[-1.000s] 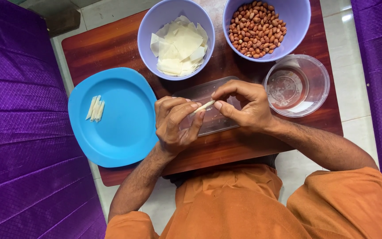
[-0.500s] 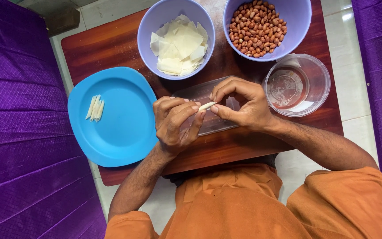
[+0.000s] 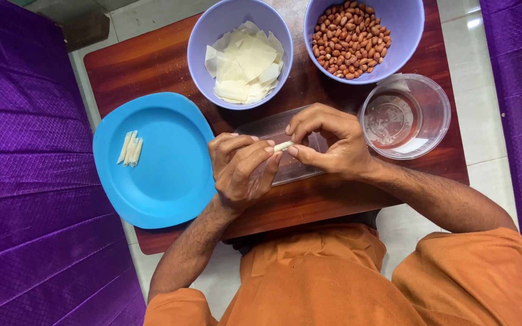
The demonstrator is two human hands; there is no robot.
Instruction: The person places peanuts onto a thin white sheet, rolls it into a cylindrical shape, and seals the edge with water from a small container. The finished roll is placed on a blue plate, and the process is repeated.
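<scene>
Wooden bench (image 3: 164,60) carries everything: at its centre, a small pale roll (image 3: 283,146) is pinched between left hand (image 3: 240,169) and right hand (image 3: 327,142), above a clear tray (image 3: 300,172). Blue plate (image 3: 170,175) lies at nine o'clock, peanut bowl (image 3: 406,36) at one.

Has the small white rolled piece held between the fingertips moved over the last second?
Yes, slightly. The small white rolled piece, pinched by the left hand and right hand, has shifted down, away from the lilac bowl of white wrappers.
</scene>
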